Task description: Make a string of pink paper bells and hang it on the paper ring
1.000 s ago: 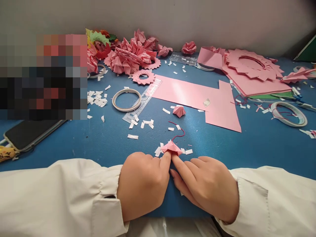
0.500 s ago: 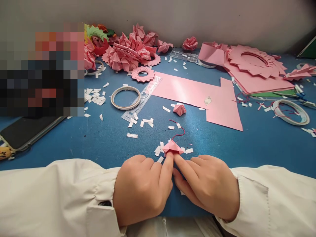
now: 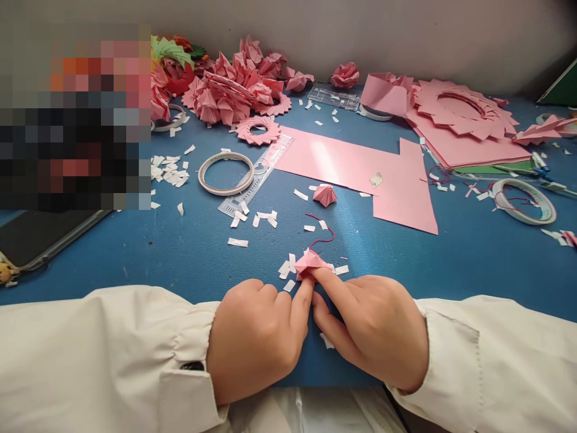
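A small folded pink paper piece [image 3: 311, 263] with a red string [image 3: 325, 240] trailing from its top lies on the blue table in front of me. My left hand [image 3: 259, 343] has its index fingertip against the near edge of the piece, its other fingers curled in. From the other side my right hand [image 3: 374, 331] presses its index fingertip on the fold, and its thumb stays apart below. Both index fingertips meet at the paper and partly hide it. Beyond it stands a second folded pink paper piece [image 3: 325, 195].
White paper scraps [image 3: 238, 242] are scattered about. Further back are a tape roll [image 3: 201, 174], a clear ruler [image 3: 252, 191], a cut pink sheet [image 3: 347, 162] and heaped pink paper flowers [image 3: 225, 96]. Another tape roll [image 3: 547, 207] lies right, a phone [image 3: 45, 237] left.
My right index finger has slid up and over onto the paper's near fold. The folded piece tilts slightly, and the whole view has shifted a little.
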`<control>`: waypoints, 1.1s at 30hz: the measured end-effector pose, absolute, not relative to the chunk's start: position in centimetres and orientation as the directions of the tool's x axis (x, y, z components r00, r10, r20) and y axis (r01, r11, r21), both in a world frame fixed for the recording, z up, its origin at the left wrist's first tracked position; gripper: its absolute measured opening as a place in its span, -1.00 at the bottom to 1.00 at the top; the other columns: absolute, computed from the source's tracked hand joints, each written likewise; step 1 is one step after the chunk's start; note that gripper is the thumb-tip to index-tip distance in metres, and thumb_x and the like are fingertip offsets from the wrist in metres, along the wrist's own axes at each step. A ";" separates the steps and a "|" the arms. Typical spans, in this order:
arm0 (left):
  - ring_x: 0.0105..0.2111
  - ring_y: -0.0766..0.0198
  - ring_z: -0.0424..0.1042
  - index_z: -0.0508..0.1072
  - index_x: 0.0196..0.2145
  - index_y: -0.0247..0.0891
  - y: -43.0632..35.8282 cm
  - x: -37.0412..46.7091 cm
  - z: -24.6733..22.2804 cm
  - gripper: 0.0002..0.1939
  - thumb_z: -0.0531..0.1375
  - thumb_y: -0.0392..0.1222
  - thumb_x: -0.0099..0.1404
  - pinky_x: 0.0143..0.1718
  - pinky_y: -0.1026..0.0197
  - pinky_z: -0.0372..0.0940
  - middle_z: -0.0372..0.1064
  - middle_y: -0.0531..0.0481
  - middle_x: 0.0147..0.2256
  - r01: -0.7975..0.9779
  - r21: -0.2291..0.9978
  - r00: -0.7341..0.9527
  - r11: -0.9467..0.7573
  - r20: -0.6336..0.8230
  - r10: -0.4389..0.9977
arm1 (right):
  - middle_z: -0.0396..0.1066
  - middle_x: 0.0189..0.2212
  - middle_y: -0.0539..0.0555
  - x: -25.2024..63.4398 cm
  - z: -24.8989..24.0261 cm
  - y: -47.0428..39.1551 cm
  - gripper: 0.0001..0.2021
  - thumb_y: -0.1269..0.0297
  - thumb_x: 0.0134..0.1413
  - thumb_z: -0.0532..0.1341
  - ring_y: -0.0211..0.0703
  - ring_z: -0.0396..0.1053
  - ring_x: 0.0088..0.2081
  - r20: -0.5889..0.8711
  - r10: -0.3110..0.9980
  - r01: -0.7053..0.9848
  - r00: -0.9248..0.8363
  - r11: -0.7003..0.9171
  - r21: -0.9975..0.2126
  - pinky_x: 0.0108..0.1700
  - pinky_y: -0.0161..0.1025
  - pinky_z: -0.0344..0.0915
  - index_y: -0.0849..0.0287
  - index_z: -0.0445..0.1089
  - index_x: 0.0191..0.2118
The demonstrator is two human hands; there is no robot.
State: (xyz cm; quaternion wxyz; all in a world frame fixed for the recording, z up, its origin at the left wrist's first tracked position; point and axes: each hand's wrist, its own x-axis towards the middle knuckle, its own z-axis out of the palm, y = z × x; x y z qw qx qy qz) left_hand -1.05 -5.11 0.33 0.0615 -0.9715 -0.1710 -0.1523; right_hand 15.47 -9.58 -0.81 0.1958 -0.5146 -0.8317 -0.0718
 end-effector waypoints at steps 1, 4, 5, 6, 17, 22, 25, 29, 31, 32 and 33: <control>-0.75 0.24 0.20 0.44 -0.23 -0.57 -5.1 -1.1 0.3 -0.76 0.04 -0.42 0.20 -0.76 0.18 0.03 0.24 0.04 -0.71 0.347 -0.066 0.898 -0.936 0.312 0.311 | 0.25 -0.73 -0.08 15.4 -0.8 -9.5 -0.75 0.42 0.17 -0.02 -0.27 0.13 -0.74 0.407 0.827 0.890 -0.389 0.451 -0.066 -0.62 -0.22 -0.12 0.40 0.36 -0.20; -0.75 0.24 0.22 0.43 -0.23 -0.57 -5.0 -1.0 0.2 -0.75 0.02 -0.44 0.20 -0.76 0.18 0.04 0.25 0.04 -0.71 0.349 -0.046 0.896 -0.936 0.310 0.319 | 0.24 -0.74 -0.08 15.1 -0.7 -9.4 -0.73 0.40 0.18 -0.03 -0.28 0.13 -0.75 0.412 0.829 0.907 -0.378 0.421 -0.015 -0.63 -0.22 -0.13 0.41 0.36 -0.17; -0.74 0.23 0.22 0.43 -0.25 -0.56 -5.0 -1.0 0.2 -0.76 0.02 -0.44 0.20 -0.75 0.17 0.04 0.25 0.04 -0.70 0.353 -0.034 0.892 -0.935 0.316 0.325 | 0.24 -0.75 -0.08 15.1 -0.7 -9.4 -0.72 0.39 0.19 -0.04 -0.28 0.13 -0.76 0.405 0.832 0.910 -0.379 0.414 0.000 -0.63 -0.22 -0.13 0.41 0.36 -0.16; -0.74 0.23 0.22 0.43 -0.26 -0.55 -5.0 -1.0 0.1 -0.77 0.01 -0.45 0.20 -0.75 0.17 0.05 0.26 0.03 -0.70 0.354 -0.023 0.889 -0.935 0.319 0.328 | 0.23 -0.76 -0.08 15.0 -0.8 -9.4 -0.71 0.38 0.19 -0.04 -0.27 0.14 -0.76 0.393 0.837 0.913 -0.381 0.409 0.015 -0.63 -0.23 -0.13 0.41 0.36 -0.15; -0.73 0.25 0.21 0.39 -0.31 -0.50 -4.9 -1.0 0.3 -0.76 -0.06 -0.45 0.23 -0.72 0.17 0.02 0.26 0.04 -0.69 0.348 -0.019 0.897 -0.937 0.296 0.327 | 0.28 -0.73 -0.03 15.1 -1.3 -9.7 -0.69 0.36 0.20 -0.05 -0.28 0.21 -0.72 0.376 0.832 0.908 -0.408 0.414 0.070 -0.60 -0.23 -0.08 0.38 0.41 -0.18; -0.73 0.24 0.23 0.36 -0.27 -0.51 -4.9 -1.1 0.3 -0.76 -0.07 -0.45 0.22 -0.71 0.17 0.03 0.26 0.04 -0.68 0.349 -0.023 0.900 -0.937 0.288 0.328 | 0.27 -0.74 -0.03 15.0 -1.1 -9.6 -0.65 0.35 0.21 -0.08 -0.27 0.22 -0.73 0.347 0.846 0.911 -0.405 0.403 0.081 -0.61 -0.23 -0.11 0.41 0.39 -0.12; -0.72 0.25 0.24 0.35 -0.20 -0.55 -4.9 -1.1 0.2 -0.74 -0.06 -0.44 0.23 -0.70 0.18 0.02 0.26 0.04 -0.68 0.353 -0.031 0.899 -0.935 0.289 0.329 | 0.27 -0.74 -0.02 15.1 -1.2 -9.6 -0.67 0.36 0.19 -0.04 -0.28 0.20 -0.73 0.371 0.825 0.901 -0.427 0.423 0.097 -0.60 -0.23 -0.10 0.42 0.43 -0.18; -0.72 0.25 0.22 0.36 -0.21 -0.52 -4.8 -1.1 0.1 -0.76 -0.05 -0.42 0.23 -0.70 0.18 0.01 0.26 0.05 -0.67 0.355 -0.018 0.894 -0.935 0.297 0.334 | 0.26 -0.75 -0.02 15.4 -1.3 -9.8 -0.72 0.37 0.17 0.05 -0.30 0.15 -0.72 0.453 0.758 0.875 -0.470 0.468 0.125 -0.59 -0.22 -0.07 0.44 0.46 -0.23; -0.73 0.25 0.20 0.37 -0.25 -0.49 -4.8 -1.1 0.1 -0.78 -0.04 -0.42 0.23 -0.71 0.17 0.00 0.24 0.06 -0.68 0.352 -0.010 0.897 -0.936 0.289 0.335 | 0.26 -0.75 -0.03 15.5 -1.3 -9.9 -0.73 0.37 0.15 0.09 -0.29 0.13 -0.72 0.476 0.726 0.858 -0.496 0.492 0.144 -0.59 -0.22 -0.07 0.46 0.45 -0.19; -0.73 0.25 0.20 0.37 -0.25 -0.50 -4.8 -1.1 0.1 -0.78 -0.03 -0.42 0.23 -0.71 0.17 0.00 0.23 0.06 -0.68 0.349 -0.009 0.898 -0.937 0.289 0.332 | 0.26 -0.75 -0.03 15.6 -1.3 -9.9 -0.73 0.37 0.15 0.11 -0.29 0.12 -0.72 0.481 0.715 0.851 -0.507 0.504 0.148 -0.59 -0.22 -0.07 0.47 0.45 -0.18; -0.73 0.25 0.20 0.37 -0.25 -0.51 -4.8 -1.1 0.0 -0.78 -0.03 -0.42 0.23 -0.71 0.17 0.00 0.24 0.05 -0.68 0.345 -0.009 0.898 -0.939 0.293 0.327 | 0.26 -0.75 -0.03 15.6 -1.4 -9.9 -0.73 0.37 0.15 0.11 -0.29 0.12 -0.72 0.479 0.711 0.846 -0.515 0.513 0.146 -0.59 -0.22 -0.07 0.48 0.45 -0.19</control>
